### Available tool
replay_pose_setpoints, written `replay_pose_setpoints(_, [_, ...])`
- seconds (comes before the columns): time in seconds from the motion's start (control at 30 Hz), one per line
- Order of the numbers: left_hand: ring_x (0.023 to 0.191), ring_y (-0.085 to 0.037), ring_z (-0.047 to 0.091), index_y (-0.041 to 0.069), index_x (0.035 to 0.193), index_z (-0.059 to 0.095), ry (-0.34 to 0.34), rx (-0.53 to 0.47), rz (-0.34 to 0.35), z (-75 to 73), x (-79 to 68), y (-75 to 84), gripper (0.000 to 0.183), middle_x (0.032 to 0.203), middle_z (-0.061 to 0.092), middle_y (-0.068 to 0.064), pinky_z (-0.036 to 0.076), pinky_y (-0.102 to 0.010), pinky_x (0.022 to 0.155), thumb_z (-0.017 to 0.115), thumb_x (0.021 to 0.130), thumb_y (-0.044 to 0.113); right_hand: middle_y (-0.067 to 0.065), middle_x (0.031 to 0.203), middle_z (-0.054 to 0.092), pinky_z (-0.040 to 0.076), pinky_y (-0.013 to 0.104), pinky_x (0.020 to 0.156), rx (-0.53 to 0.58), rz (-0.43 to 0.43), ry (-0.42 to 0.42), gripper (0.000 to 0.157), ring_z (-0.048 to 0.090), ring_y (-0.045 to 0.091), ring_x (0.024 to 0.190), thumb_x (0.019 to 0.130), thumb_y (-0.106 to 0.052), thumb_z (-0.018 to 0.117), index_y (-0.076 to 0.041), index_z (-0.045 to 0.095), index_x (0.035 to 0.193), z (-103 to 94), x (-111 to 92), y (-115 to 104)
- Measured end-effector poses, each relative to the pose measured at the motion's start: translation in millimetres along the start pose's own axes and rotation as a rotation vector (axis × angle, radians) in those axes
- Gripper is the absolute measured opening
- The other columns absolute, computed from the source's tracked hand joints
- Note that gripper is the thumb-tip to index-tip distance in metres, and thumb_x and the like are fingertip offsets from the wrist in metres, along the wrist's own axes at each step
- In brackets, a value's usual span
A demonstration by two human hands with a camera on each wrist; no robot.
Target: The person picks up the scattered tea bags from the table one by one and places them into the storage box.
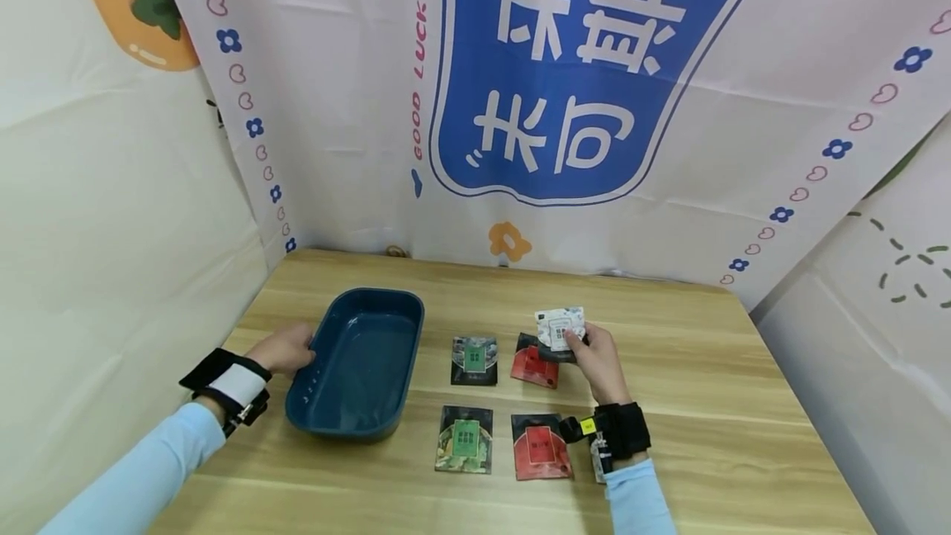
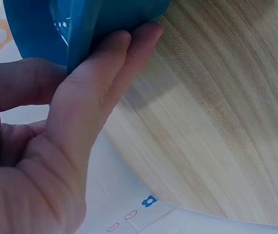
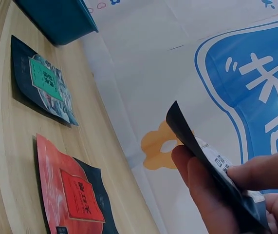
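My left hand (image 1: 286,349) grips the left wall of a dark blue plastic basin (image 1: 364,370), thumb on one side and fingers on the other. No contents show inside the basin, which stands on the table. My right hand (image 1: 600,362) pinches a white and black flat packet (image 1: 559,327) between thumb and fingers; the right wrist view shows it edge-on, above the table. Just below it lies a red and black packet (image 1: 531,363), partly covered in the head view. Left of that is a dark packet with a green label (image 1: 474,359).
Nearer the front lie a green-labelled packet (image 1: 465,440) and another red packet (image 1: 541,448). A further packet (image 1: 598,462) is mostly hidden beneath the right wrist strap. Printed white cloth (image 1: 349,106) hangs behind the wooden table (image 1: 691,370) and at both sides.
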State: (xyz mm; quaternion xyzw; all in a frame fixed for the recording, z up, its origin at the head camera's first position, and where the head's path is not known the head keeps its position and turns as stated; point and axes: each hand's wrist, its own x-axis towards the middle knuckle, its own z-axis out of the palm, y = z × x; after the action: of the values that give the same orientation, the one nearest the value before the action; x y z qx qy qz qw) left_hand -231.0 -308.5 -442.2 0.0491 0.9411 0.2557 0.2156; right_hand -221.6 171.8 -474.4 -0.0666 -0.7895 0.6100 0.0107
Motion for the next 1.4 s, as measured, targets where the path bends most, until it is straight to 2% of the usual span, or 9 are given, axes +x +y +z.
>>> replay_pose_setpoints(0.3, [0.06,-0.017,0.056,-0.001,0.078,0.053,0.013,0.017,0.01,1.8,-2.9,-1.4,0.013,0.069,0.055,-0.007,0.049,-0.027,0.055,0.048,0.09,-0.004,0.024,0.115,0.065,0.052,0.018,0.071,0.047,-0.002,-0.03,0.032,0.062,0.009,0.084,0.102,-0.009,0.051,0.01,0.058,0.127,10.4,2,-5])
replay_pose_setpoints(0.47, [0.063,-0.019,0.058,-0.004,0.081,0.055,0.006,0.008,-0.006,3.6,-3.4,-2.9,0.011,0.073,0.059,-0.011,0.052,-0.029,0.056,0.048,0.09,-0.005,0.02,0.107,0.066,0.052,0.019,0.069,0.032,-0.017,-0.032,0.029,0.061,0.009,0.08,0.101,-0.009,0.053,0.008,0.061,0.123,18.3,1,-10])
replay_pose_setpoints(0.7, [0.07,-0.022,0.061,-0.009,0.091,0.056,0.006,0.007,-0.011,1.7,-3.3,-1.5,0.008,0.082,0.061,-0.017,0.055,-0.033,0.06,0.05,0.092,-0.003,0.01,0.089,0.062,0.041,0.022,0.062,-0.009,-0.043,-0.028,0.024,0.05,0.013,0.07,0.099,-0.011,0.056,0.005,0.064,0.115,26.2,2,-15])
replay_pose_setpoints(0.8, [0.071,-0.022,0.061,-0.009,0.092,0.055,0.005,0.009,-0.012,0.1,-3.5,-1.8,0.008,0.082,0.06,-0.017,0.055,-0.033,0.061,0.05,0.093,-0.003,0.009,0.09,0.062,0.043,0.022,0.062,-0.013,-0.042,-0.034,0.024,0.051,0.012,0.072,0.099,-0.011,0.056,0.005,0.064,0.115,29.0,3,-16])
replay_pose_setpoints(1.13, [0.067,-0.02,0.058,-0.007,0.089,0.057,-0.003,0.017,-0.027,-1.4,-2.1,-3.0,0.01,0.078,0.059,-0.012,0.052,-0.029,0.058,0.05,0.094,-0.002,0.016,0.099,0.066,0.046,0.024,0.071,-0.029,-0.065,-0.068,0.024,0.056,0.013,0.079,0.1,-0.011,0.055,0.005,0.065,0.115,41.9,1,-22])
replay_pose_setpoints(1.4, [0.06,-0.016,0.053,-0.003,0.085,0.056,0.008,0.004,-0.026,1.0,1.4,-1.7,0.011,0.071,0.054,-0.006,0.047,-0.026,0.054,0.05,0.094,-0.001,0.009,0.084,0.057,0.037,0.024,0.062,-0.003,-0.082,-0.12,0.022,0.043,0.014,0.067,0.101,-0.011,0.055,0.005,0.065,0.112,51.9,0,-25])
